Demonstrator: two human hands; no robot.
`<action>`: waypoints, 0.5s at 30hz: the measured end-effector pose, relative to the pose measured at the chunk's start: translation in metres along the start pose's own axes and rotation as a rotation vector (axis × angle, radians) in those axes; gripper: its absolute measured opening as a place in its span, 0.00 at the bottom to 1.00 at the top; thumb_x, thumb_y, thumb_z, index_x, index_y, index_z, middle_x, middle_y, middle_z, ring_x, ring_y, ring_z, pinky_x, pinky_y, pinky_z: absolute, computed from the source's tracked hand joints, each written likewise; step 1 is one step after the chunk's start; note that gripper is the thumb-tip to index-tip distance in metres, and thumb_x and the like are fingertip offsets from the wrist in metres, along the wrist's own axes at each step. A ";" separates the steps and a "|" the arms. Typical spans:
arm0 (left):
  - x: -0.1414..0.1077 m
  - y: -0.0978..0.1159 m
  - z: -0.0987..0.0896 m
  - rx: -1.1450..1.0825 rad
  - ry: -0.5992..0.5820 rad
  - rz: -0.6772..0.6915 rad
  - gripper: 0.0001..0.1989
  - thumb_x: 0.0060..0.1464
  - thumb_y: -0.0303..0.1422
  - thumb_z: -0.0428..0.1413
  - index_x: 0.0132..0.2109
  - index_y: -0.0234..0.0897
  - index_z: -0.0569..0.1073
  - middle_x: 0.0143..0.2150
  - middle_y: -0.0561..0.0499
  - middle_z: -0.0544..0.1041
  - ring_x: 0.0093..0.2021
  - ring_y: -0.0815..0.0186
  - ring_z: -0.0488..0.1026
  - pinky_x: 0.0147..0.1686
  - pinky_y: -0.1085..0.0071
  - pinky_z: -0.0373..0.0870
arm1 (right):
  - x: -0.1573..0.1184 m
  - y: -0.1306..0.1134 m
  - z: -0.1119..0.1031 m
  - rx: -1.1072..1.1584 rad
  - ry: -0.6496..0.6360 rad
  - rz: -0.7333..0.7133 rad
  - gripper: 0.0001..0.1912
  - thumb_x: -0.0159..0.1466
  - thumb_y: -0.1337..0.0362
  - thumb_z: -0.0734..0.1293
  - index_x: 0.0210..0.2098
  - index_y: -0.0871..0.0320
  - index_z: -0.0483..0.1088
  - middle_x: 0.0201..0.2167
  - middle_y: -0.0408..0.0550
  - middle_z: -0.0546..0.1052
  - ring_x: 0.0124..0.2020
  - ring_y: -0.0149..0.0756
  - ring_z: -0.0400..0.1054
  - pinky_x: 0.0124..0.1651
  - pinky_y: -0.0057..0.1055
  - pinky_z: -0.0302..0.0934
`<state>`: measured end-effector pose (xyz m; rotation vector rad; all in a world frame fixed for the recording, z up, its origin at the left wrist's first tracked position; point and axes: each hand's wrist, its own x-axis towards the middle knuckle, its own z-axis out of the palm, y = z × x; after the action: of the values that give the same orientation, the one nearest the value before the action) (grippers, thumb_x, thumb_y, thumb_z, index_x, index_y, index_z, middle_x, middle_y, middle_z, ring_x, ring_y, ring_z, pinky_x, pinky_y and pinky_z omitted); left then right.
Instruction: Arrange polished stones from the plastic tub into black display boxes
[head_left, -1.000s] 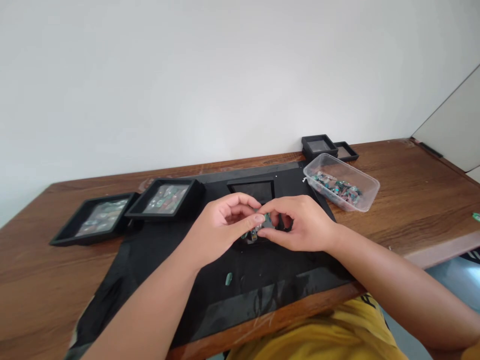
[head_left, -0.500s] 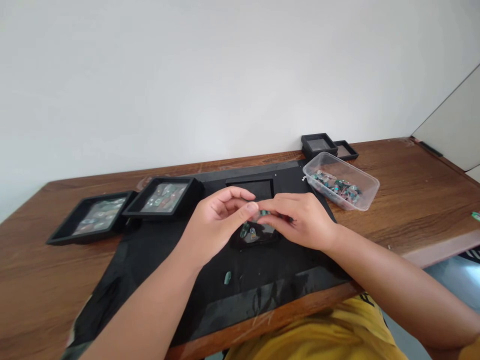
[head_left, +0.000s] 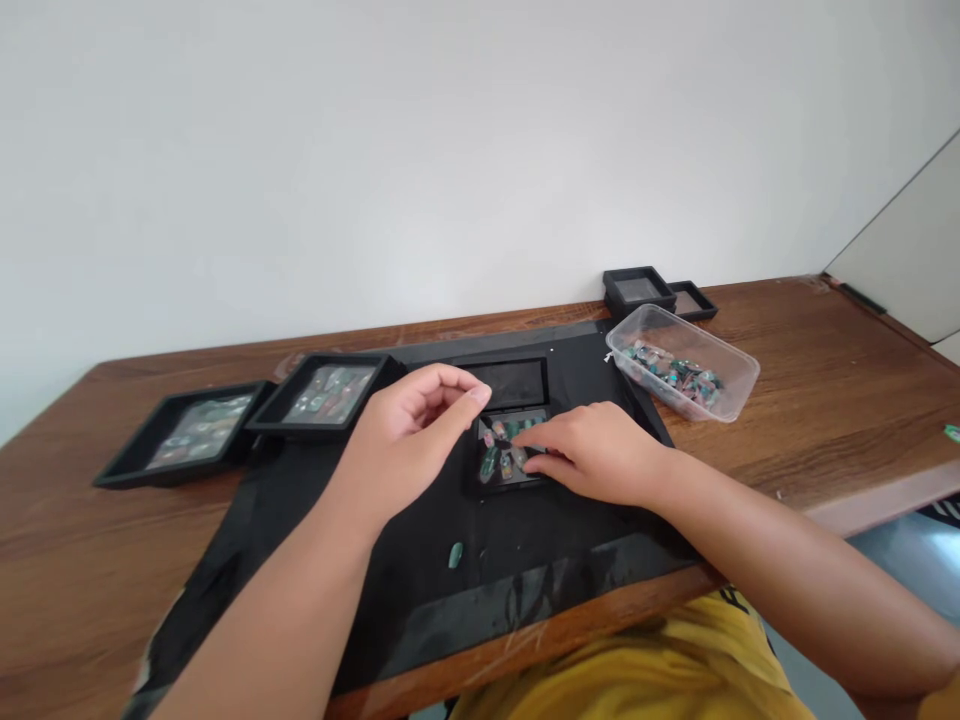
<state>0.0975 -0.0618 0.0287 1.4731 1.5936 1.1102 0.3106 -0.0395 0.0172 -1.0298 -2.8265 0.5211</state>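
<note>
A small black case (head_left: 517, 383) lies open on the black mat (head_left: 420, 500), several green, pink and clear nail-shaped pieces (head_left: 489, 462) in its near half. My right hand (head_left: 600, 450) reaches in from the right, thumb and forefinger down among the pieces; whether a piece is between them is hidden. To the left and above the case, my left hand (head_left: 420, 430) is raised with its thumb and forefinger pressed together; anything in the pinch is too small to make out. One loose green piece (head_left: 455, 555) rests on the mat near its front.
Two black frames (head_left: 187, 435) (head_left: 322, 395) with filled clear windows stand at the left. A clear plastic tub (head_left: 731, 370) of mixed pieces is at the right. Behind it, against the wall, are more small black frames (head_left: 637, 288). The wooden table (head_left: 825, 400) surrounds the mat.
My hands have parted: the left moved left, the right came down onto the pieces in the case. More of the case and its contents now shows.
</note>
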 end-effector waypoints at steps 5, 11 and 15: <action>0.000 -0.002 -0.002 0.049 -0.034 -0.002 0.16 0.54 0.50 0.62 0.35 0.43 0.77 0.26 0.54 0.74 0.27 0.65 0.70 0.27 0.69 0.67 | 0.001 -0.002 -0.001 -0.003 -0.022 0.006 0.13 0.73 0.62 0.68 0.55 0.53 0.79 0.47 0.49 0.86 0.47 0.44 0.81 0.37 0.33 0.61; -0.001 -0.005 -0.004 0.041 0.029 0.055 0.17 0.61 0.52 0.57 0.37 0.44 0.77 0.25 0.55 0.70 0.28 0.64 0.68 0.31 0.67 0.64 | 0.001 -0.004 0.001 -0.008 -0.033 0.007 0.13 0.74 0.60 0.68 0.55 0.54 0.79 0.46 0.49 0.86 0.45 0.43 0.81 0.35 0.32 0.59; 0.000 -0.002 -0.003 -0.077 0.043 0.007 0.17 0.58 0.51 0.60 0.38 0.43 0.77 0.25 0.55 0.68 0.26 0.66 0.63 0.26 0.69 0.59 | 0.000 -0.006 -0.002 0.008 -0.039 0.038 0.17 0.73 0.58 0.69 0.59 0.53 0.76 0.43 0.48 0.86 0.43 0.42 0.80 0.35 0.32 0.57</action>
<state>0.0935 -0.0624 0.0279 1.4140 1.5579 1.2010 0.3074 -0.0430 0.0211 -1.0856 -2.8412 0.5626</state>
